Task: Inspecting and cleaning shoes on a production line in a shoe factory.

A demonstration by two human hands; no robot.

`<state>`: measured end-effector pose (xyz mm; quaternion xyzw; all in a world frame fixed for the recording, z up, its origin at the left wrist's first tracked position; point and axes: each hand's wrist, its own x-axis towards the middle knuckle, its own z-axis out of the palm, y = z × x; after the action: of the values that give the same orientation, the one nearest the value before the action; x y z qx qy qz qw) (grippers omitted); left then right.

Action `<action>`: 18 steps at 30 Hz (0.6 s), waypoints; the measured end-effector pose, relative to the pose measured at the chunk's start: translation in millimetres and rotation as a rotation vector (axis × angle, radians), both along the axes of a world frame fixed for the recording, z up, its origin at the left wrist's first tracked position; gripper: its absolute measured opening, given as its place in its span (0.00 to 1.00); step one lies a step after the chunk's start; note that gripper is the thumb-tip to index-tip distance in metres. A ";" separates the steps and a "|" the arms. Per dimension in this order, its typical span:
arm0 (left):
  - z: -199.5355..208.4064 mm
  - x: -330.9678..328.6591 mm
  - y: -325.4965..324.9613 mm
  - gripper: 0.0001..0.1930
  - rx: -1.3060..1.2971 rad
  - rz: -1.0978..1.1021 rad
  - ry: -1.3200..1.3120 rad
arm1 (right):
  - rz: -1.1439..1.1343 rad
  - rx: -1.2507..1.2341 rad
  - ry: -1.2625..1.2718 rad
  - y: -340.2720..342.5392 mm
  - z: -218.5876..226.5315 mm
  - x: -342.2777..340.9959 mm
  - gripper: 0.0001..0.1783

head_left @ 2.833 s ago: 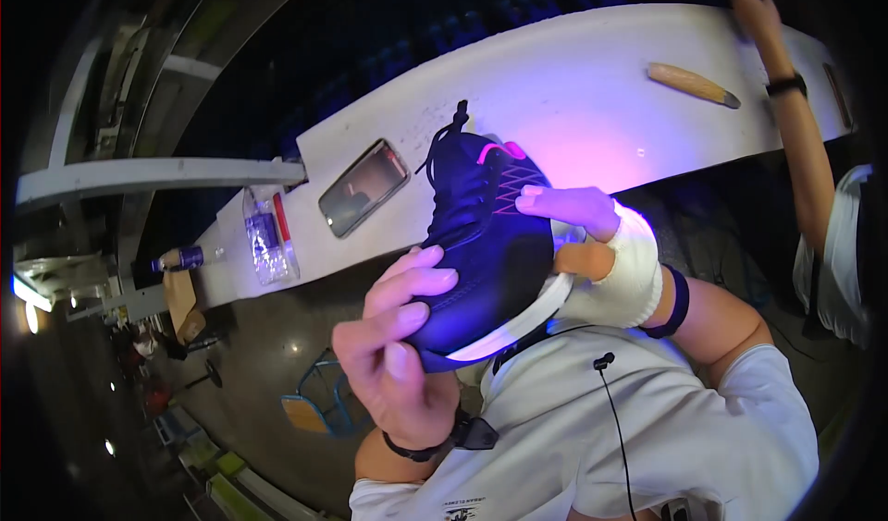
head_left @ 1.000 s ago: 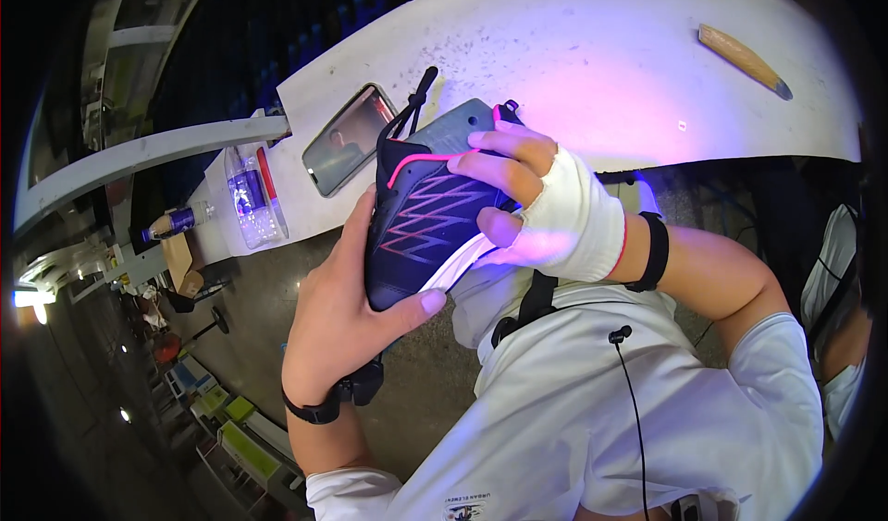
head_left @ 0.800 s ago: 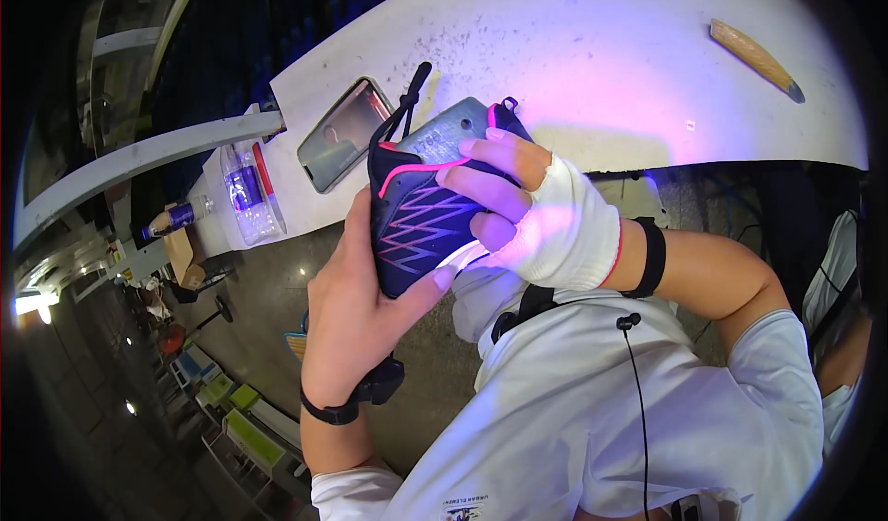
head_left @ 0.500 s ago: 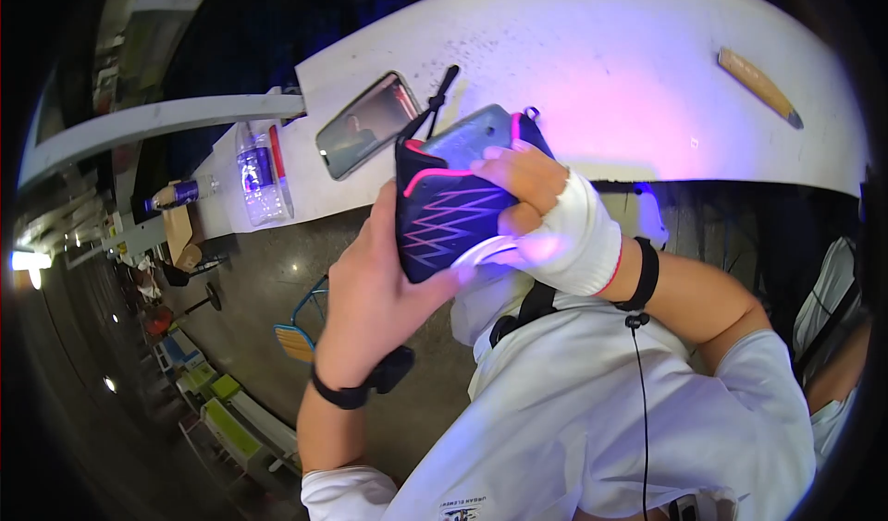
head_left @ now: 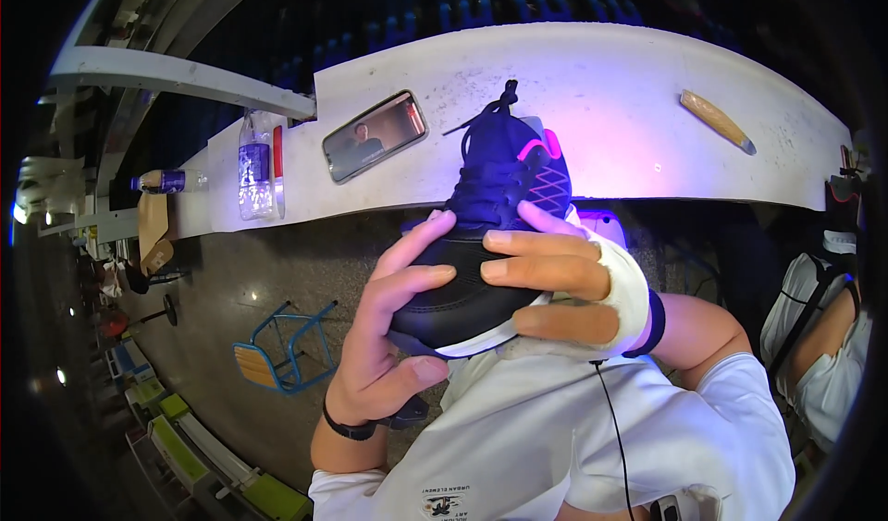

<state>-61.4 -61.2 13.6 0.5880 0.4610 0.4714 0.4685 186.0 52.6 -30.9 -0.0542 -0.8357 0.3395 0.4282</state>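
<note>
Two hands (head_left: 373,341) gripping a black shoe (head_left: 467,290), left thumb (head_left: 428,369) under toe, right fingers (head_left: 550,273) splayed on top

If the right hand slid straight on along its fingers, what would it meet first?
The right hand rests on the black shoe; straight on, it would probably meet the left hand first, though depth is unclear.

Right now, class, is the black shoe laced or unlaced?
Laced: dark laces run in rows across the front of the black shoe, held between the left hand and right hand.
</note>
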 end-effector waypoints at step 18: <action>6.5 11.5 6.4 0.30 0.073 0.032 0.022 | -0.129 0.169 0.006 -11.6 -2.1 -12.4 0.27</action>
<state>-50.0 -54.9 20.1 0.6023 0.4580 0.4890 0.4341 173.6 41.0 -33.0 -0.0703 -0.8549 0.2395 0.4548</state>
